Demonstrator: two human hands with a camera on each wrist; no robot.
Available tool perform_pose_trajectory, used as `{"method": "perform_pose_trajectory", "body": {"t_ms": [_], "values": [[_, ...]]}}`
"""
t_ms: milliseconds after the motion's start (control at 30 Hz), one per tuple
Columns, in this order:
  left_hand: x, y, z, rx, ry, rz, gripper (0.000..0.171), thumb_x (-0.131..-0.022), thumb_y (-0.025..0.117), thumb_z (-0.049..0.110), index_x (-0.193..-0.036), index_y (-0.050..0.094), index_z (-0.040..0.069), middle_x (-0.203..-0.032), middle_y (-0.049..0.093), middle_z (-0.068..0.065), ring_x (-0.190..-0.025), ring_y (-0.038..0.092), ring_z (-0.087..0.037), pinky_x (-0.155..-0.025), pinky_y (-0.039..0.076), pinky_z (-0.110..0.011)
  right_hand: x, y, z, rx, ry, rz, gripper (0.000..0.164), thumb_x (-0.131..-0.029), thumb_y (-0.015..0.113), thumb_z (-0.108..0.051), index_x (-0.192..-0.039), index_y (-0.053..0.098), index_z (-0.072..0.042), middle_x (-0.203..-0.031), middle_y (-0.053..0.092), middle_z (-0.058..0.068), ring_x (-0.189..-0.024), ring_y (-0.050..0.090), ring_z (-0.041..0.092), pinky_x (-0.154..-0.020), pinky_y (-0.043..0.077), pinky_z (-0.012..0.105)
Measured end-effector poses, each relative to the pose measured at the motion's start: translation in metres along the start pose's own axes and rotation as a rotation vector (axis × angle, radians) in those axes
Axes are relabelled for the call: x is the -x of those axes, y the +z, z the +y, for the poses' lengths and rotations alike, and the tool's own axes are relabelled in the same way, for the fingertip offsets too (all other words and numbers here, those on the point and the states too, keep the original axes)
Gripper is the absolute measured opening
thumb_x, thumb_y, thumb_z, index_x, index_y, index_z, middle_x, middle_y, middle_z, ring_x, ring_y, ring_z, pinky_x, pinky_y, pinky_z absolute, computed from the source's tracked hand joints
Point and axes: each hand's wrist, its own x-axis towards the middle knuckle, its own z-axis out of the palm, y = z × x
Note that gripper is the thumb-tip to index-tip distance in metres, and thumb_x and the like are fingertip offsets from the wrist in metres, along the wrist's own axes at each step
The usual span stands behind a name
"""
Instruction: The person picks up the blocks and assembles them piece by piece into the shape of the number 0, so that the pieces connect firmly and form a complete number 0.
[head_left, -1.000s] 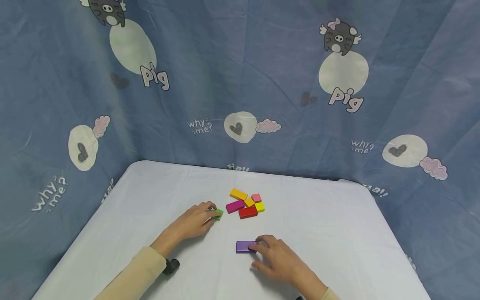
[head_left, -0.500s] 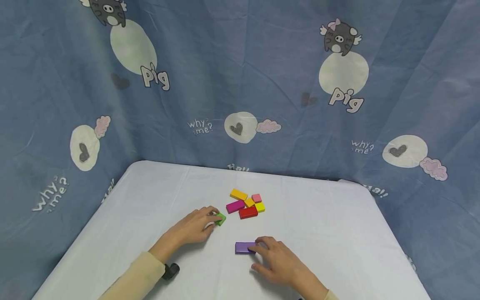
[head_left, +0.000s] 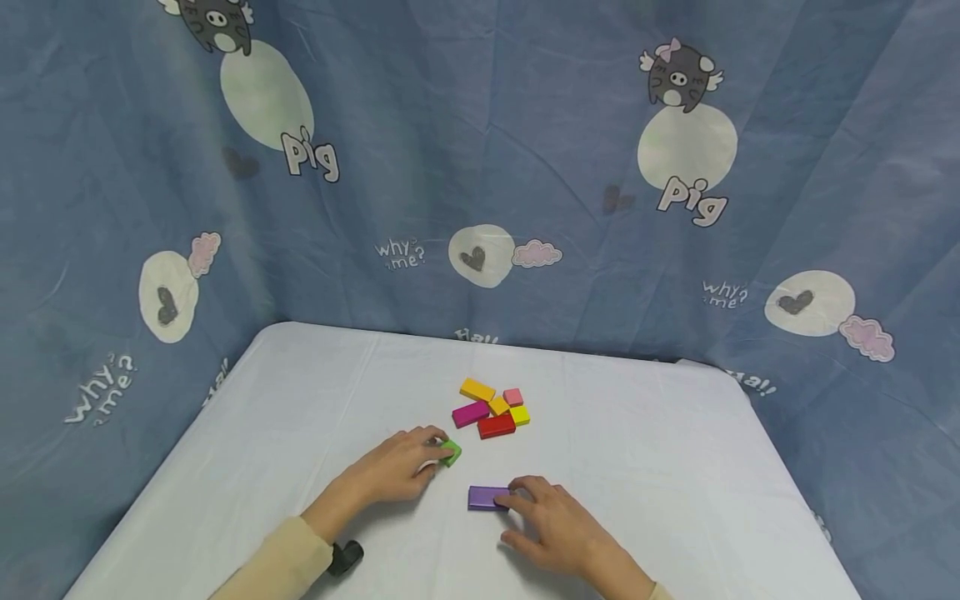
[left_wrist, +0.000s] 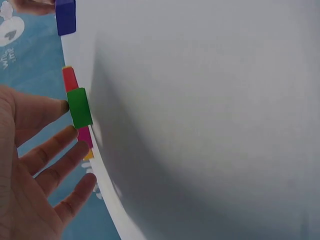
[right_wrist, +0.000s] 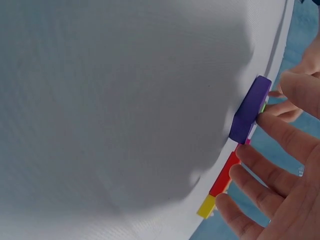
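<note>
with the left hand (head_left: 397, 469), loose and with fingers extended, touches the green block (head_left: 451, 452) with a fingertip. with the right hand (head_left: 558, 529), likewise relaxed, rests a fingertip on the right end of the purple block (head_left: 482, 498), with the thumb apart. on the white table (head_left: 645, 467), has the green block beyond and to the left of the purple block, near but apart. farther back, shows a close group of magenta block (head_left: 470, 414), red block (head_left: 497, 427), long orange block (head_left: 477, 389), small orange block (head_left: 498, 406), yellow block (head_left: 521, 416) and pink block (head_left: 513, 397).
</note>
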Motion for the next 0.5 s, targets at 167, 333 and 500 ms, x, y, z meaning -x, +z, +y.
{"method": "perform_pose_trajectory", "body": {"t_ms": [167,333,500], "values": [[0.0011,0.0012,0.0042,-0.009,-0.002,-0.009,0.032,-0.094,0.061,0.018,-0.125,0.069,0.016,-0.128,0.056,-0.003,-0.119,0.053,-0.021,-0.098,0.045,-0.048,0.0008,0.0014,-0.0007,0.006,-0.012,0.017,0.047,-0.093,0.061,-0.048,-0.135,0.059,-0.027,-0.129,0.056,0.001,-0.120,0.051,0.017,-0.094,0.049,0.045],[0.0010,0.0016,0.0058,-0.002,-0.010,-0.016,0.033,-0.094,0.060,0.018,-0.126,0.068,0.016,-0.129,0.056,-0.004,-0.119,0.053,-0.022,-0.098,0.045,-0.048,0.0006,0.0031,-0.0011,0.007,-0.010,0.009,0.047,-0.093,0.060,-0.049,-0.136,0.058,-0.028,-0.130,0.055,0.000,-0.121,0.050,0.017,-0.094,0.049,0.045],[0.0013,0.0011,0.0067,-0.008,-0.006,-0.017,0.034,-0.094,0.060,0.017,-0.127,0.068,0.015,-0.129,0.055,-0.004,-0.119,0.053,-0.021,-0.097,0.045,-0.046,-0.0001,0.0031,-0.0012,0.012,-0.002,-0.003,0.049,-0.093,0.059,-0.050,-0.137,0.057,-0.029,-0.131,0.054,0.000,-0.122,0.049,0.017,-0.095,0.048,0.045]]}}
